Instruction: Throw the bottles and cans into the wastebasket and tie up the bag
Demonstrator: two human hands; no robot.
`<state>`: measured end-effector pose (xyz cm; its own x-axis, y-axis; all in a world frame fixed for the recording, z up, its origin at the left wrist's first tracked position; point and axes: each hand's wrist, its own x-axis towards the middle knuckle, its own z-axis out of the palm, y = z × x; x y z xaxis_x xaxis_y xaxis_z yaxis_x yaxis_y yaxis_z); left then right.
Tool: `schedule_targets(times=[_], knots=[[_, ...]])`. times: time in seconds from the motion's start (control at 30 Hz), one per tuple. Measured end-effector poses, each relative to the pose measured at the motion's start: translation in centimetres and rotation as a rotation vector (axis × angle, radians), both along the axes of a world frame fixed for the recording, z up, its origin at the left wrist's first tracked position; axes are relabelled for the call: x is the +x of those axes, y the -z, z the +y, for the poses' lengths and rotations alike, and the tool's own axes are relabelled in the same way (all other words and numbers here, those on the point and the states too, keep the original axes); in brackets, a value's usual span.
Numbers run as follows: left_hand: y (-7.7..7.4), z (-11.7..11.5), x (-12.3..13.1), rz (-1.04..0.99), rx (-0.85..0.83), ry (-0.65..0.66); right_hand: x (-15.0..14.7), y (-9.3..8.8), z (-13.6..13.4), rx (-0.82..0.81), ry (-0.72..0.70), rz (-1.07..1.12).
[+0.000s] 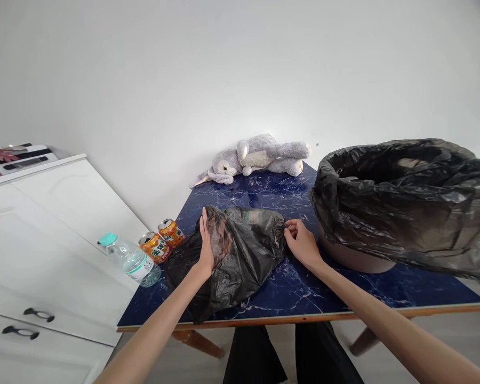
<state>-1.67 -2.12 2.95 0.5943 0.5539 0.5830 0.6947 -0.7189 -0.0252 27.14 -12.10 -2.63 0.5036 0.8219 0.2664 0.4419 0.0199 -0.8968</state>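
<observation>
A thin black plastic bag [248, 261] lies across the front middle of the blue marbled table [260, 186]. Against its left part stands my left hand [207, 242], fingers stretched upward, with skin tones showing dimly through the film beside it. My right hand [302, 242] pinches the bag's gathered right end between thumb and fingers. Inside the bag's far right part, a rounded shape with a greenish band shows faintly, perhaps a bottle. Left of the bag stand two orange drink cans [155, 246] and a clear plastic bottle [134, 261] with a teal cap.
A bin [352, 256] lined with a large black bag [396, 202] stands at the table's right, the liner hanging over its rim. A grey plush rabbit [260, 154] lies along the wall at the back. A white cabinet [56, 256] is at the left.
</observation>
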Motion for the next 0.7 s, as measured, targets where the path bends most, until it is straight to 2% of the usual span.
schedule_targets(times=[0.17, 0.27, 0.47, 0.7], knots=[[-1.3, 1.5, 0.2, 0.106, 0.032, -0.065, 0.0, -0.5, -0.2, -0.005, -0.014, 0.023], [-1.4, 2.6, 0.3, 0.148, 0.024, -0.1, 0.0, -0.6, -0.2, -0.003, -0.021, 0.029], [-0.3, 5.1, 0.8, 0.183, -0.008, -0.154, 0.0, -0.5, -0.1, 0.004, -0.022, 0.033], [0.4, 7.0, 1.0, 0.075, -0.166, -0.17, 0.0, -0.6, -0.3, 0.006, -0.024, 0.042]])
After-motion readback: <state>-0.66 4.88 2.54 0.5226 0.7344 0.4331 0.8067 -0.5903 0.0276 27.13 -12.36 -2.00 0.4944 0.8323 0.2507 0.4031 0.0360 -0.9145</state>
